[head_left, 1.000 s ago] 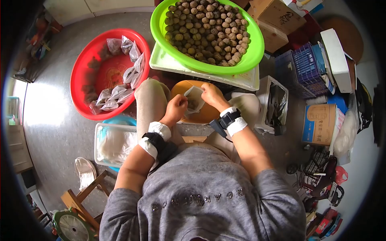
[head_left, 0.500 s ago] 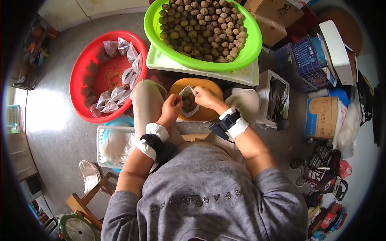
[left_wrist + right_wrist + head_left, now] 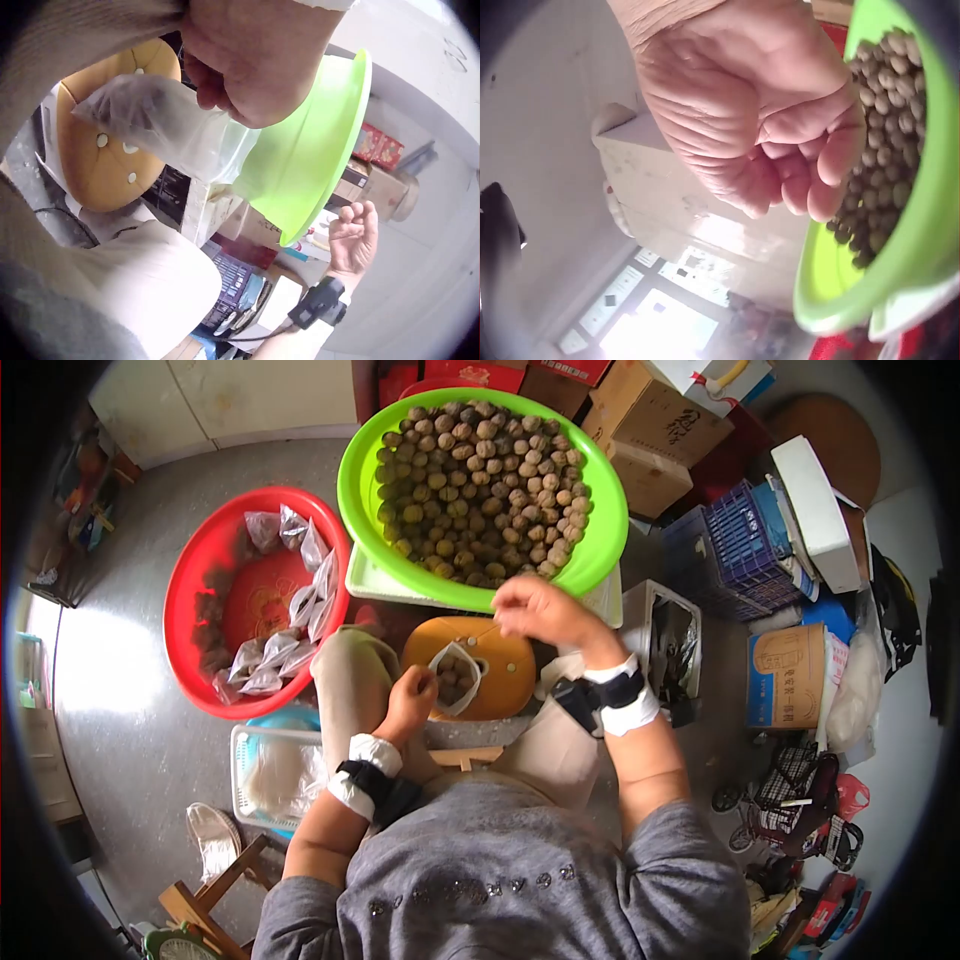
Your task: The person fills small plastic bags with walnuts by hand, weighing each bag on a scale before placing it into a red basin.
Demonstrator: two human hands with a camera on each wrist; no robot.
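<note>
A clear plastic bag [image 3: 457, 682] with walnuts in its bottom sits on a round, tan cushioned stool [image 3: 512, 675] between the knees. At the bag's left rim, my left hand [image 3: 406, 702] pinches the plastic; in the left wrist view the bag [image 3: 161, 124] hangs from those curled fingers with its mouth spread. My right hand [image 3: 545, 616] is raised at the near rim of a big green basin [image 3: 360, 530] full of loose walnuts [image 3: 480, 480]. Seen from the right wrist, the right hand [image 3: 757, 120] has loosely bent fingers and nothing in its palm.
To the left, a red basin [image 3: 180, 630] holds several filled bags along its edge. Below it, a white basket [image 3: 245, 785] contains plastic bags. A white bin [image 3: 640, 610] stands right of the stool, and cardboard boxes [image 3: 665, 420] and a blue crate [image 3: 745, 535] beyond.
My right hand has let go of the bag and moved up and right to the green basin. The left hand stays at the bag's rim. The head view has shifted, so the basins appear lower.
</note>
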